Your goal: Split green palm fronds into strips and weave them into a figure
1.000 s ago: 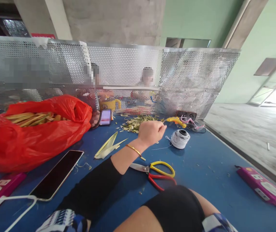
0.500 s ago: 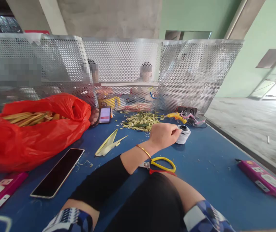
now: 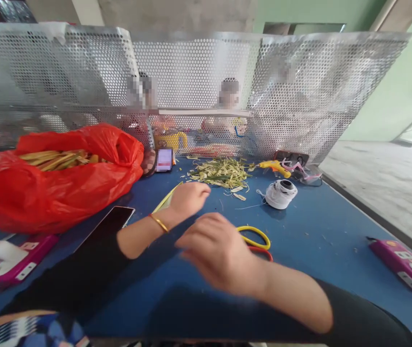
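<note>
My left hand (image 3: 189, 198), a gold bangle at its wrist, is closed in a pinch beside pale green leaf pieces (image 3: 164, 200); what it pinches is too small to make out. My right hand (image 3: 215, 253) is nearer to me, fingers bent and smeared by motion. Close behind it lie scissors with yellow and red handles (image 3: 254, 234), their blades hidden by the hand. To the right stands a spool of white thread (image 3: 281, 194). A loose thread end trails left from it across the blue table (image 3: 307, 270).
A red plastic bag (image 3: 83, 185) of dry stalks stands left, with a dark phone (image 3: 110, 224) before it. Chopped strips (image 3: 223, 172) lie at the back near a yellow glue gun (image 3: 274, 166). Purple boxes (image 3: 404, 265) lie at both sides. A perforated metal screen (image 3: 194, 62) separates people beyond.
My left hand has moved left, away from the spool toward the leaf. My right hand has come into view over the table, in front of the scissors.
</note>
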{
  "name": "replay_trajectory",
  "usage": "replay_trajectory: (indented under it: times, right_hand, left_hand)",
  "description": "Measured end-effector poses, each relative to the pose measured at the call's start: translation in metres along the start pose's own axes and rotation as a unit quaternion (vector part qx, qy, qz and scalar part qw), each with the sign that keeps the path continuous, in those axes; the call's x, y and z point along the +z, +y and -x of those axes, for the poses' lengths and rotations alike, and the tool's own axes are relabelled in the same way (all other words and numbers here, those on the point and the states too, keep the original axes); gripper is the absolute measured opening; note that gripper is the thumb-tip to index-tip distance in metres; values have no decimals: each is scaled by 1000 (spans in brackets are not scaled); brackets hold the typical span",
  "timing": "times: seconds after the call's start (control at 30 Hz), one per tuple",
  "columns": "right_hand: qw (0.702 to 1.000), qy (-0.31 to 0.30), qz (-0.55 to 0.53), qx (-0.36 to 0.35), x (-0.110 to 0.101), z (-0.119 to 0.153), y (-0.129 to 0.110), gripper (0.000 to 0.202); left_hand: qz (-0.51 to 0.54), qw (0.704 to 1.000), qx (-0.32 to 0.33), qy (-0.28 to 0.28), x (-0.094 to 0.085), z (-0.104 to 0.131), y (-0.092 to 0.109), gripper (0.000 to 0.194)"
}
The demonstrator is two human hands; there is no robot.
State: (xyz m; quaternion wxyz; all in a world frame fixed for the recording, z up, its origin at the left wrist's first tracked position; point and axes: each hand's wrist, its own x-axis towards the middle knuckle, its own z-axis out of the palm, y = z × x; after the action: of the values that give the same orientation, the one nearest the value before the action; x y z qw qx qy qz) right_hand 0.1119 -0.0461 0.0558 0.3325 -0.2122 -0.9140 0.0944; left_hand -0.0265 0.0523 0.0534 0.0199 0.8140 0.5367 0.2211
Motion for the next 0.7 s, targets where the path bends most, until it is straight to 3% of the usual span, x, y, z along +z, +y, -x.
replay_trajectory:
  times: [0.03, 0.1, 0.13, 0.2, 0.3, 0.43, 0.5, 0.7]
  right_hand:
    - [995, -53, 62, 52, -7, 2, 12, 16]
    - [952, -179, 165, 187, -20, 7, 37, 18]
    - [925, -243, 188, 226, -25, 9, 47, 21]
    - [896, -297, 204, 258, -29, 12, 60, 27]
    - [897, -305, 204, 247, -24, 13, 62, 29]
    - [902, -304, 208, 224, -15, 12, 54, 28]
    - [904, -303, 209, 219, -12, 13, 55, 27]
    - [908, -289, 212, 219, -10, 14, 61, 28]
  left_hand:
    - [-25, 998, -49, -8, -6, 4, -19, 26]
    - [-77, 987, -136, -34, -15, 12, -51, 28]
    - [-94, 978, -178, -46, -17, 16, -62, 29]
    - [-99, 965, -233, -72, -18, 21, -76, 33]
    - [-85, 958, -250, -115, -17, 25, -83, 34]
    - [-85, 956, -278, -48, -27, 26, -90, 41]
    - [-74, 952, -293, -41, -33, 26, -93, 41]
    - [-47, 952, -278, -120, -23, 29, -94, 25]
